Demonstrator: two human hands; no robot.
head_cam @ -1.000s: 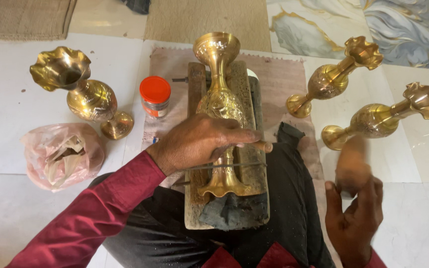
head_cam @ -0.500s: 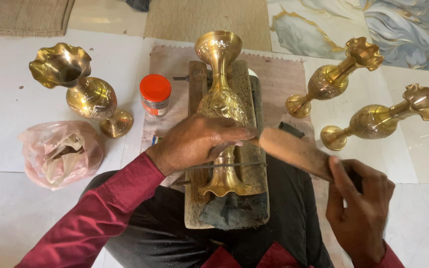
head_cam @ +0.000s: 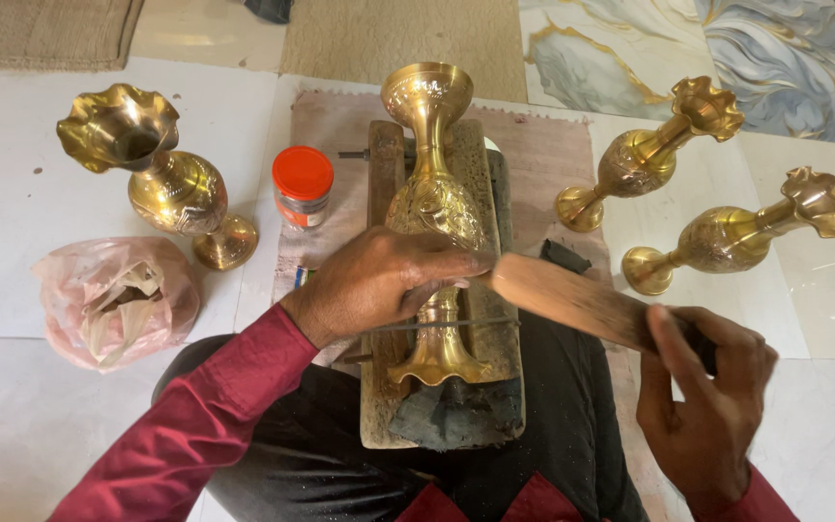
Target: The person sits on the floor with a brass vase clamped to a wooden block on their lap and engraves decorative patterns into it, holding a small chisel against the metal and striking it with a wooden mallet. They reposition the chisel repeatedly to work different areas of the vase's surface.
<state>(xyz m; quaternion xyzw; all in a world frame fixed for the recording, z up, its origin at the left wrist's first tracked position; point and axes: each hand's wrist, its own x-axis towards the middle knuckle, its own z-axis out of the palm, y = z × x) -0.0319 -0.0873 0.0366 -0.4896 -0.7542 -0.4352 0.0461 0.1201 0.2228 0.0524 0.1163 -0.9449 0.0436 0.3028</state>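
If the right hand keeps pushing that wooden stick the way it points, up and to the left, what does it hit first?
Most likely the left hand: the wooden stick held by the right hand already ends at its fingertips, which rest on the brass vase on the wooden block. Depth is unclear, so the stick may meet the vase itself.

A golden engraved brass vase lies centred. Left of it stands a jar with an orange lid and a pale pink plastic bag; right, blue-and-gold marbled tiles.
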